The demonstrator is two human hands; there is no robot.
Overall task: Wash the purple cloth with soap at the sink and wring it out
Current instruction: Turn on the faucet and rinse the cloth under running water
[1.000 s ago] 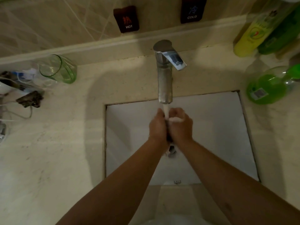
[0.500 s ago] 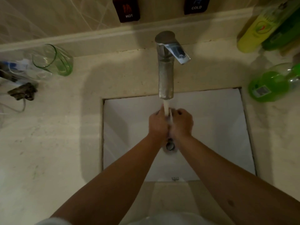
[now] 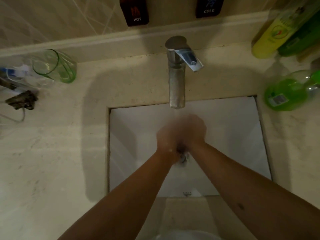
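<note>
A: Far left of the tabletop (image 3: 52,153)?
B: A dark clip (image 3: 21,102) with a thin wire, some blurred clutter behind it, then a green glass (image 3: 55,66) lying on its side near the wall.

A: Middle?
B: White square sink (image 3: 131,144). Metal tap (image 3: 176,73) above it, lever angled right, water running off the spout. HOT tag (image 3: 136,12) and COLD tag (image 3: 209,7) on the wall behind.

A: Hands?
B: Left hand (image 3: 167,141) and right hand (image 3: 194,130) pressed together under the stream, above the drain (image 3: 182,157). Both blurred. Cannot tell whether fingers are clenched or loose.

A: The cloth?
B: Only a small dark patch between the heels of the hands, just over the drain. Too blurred to say it is the cloth.

A: Right side?
B: Green bottle (image 3: 290,94) lying beside the sink; yellow bottle (image 3: 271,35) and a darker green one (image 3: 301,37) at the wall.
</note>
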